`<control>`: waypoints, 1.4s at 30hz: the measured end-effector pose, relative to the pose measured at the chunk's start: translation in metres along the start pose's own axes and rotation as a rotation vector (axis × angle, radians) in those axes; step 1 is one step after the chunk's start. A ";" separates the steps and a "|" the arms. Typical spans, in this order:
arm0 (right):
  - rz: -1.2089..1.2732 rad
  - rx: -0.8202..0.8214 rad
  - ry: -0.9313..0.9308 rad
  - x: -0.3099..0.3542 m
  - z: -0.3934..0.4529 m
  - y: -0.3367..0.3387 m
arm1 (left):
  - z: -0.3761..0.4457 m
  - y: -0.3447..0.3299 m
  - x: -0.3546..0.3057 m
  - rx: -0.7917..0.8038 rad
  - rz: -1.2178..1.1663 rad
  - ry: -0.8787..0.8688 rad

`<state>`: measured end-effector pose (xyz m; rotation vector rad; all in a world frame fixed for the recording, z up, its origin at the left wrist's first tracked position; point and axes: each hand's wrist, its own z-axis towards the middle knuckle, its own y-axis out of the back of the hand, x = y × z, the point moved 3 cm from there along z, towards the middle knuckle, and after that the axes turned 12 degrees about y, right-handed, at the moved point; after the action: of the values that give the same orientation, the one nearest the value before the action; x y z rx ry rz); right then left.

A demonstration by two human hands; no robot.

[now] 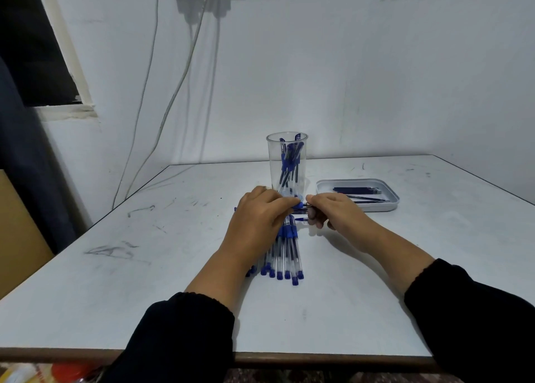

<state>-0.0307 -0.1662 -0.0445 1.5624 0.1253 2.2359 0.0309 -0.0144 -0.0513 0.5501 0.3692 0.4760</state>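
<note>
Head view: left hand [257, 217] and right hand [335, 212], fingers curled, pinch opposite ends of one blue pen [302, 206] just above a pen pile [285, 252] on the worktop [173, 267], apparently assembling it; next it likely needs its parts pressed together, then dropping into the cup [286, 162] just beyond the fingers.

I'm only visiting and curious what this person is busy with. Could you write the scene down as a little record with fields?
left hand: grips one end of a blue pen
right hand: pinches the same pen's other end
pile of pens: lies on the table under the hands
clear cup: upright behind the hands, several pens inside
tray: right of the cup, holds dark refills
</note>
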 end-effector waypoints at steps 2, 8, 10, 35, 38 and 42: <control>-0.025 0.006 0.011 -0.002 0.002 0.001 | 0.000 0.000 0.000 -0.005 -0.011 -0.010; 0.007 -0.015 0.019 -0.008 0.006 0.001 | 0.000 0.002 0.001 0.001 0.048 0.028; -0.048 -0.083 0.023 -0.012 0.006 0.005 | 0.000 0.002 0.003 -0.005 0.075 0.082; -0.452 -0.060 0.104 -0.024 0.012 0.014 | 0.001 0.002 0.007 0.051 0.171 0.226; -0.449 -0.063 0.108 -0.022 0.011 0.014 | 0.002 0.001 0.008 0.065 0.172 0.233; -0.438 -0.057 0.132 -0.017 0.009 0.011 | 0.001 0.000 0.006 0.097 0.167 0.207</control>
<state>-0.0202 -0.1844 -0.0526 1.2163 0.3978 1.9715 0.0362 -0.0115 -0.0517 0.6304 0.5486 0.6814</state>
